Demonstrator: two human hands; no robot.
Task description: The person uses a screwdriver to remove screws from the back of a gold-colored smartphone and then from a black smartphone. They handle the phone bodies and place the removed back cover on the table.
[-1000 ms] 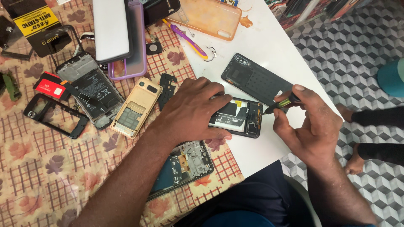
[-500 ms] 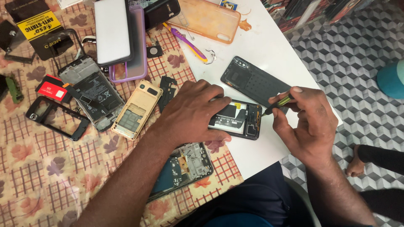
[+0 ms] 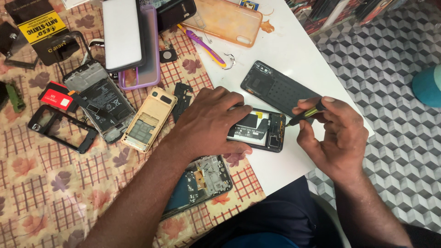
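Head view. Left hand pressing flat, fingers spread, on opened phone, pinning it to white counter. Right hand closed around small screwdriver, tip resting at phone's right edge. Black back cover lying just beyond phone; gold keypad phone lying left of left hand, on patterned cloth. Likely risk: driver tip slipping off edge, scratching exposed board, if left hand is easing pressure.
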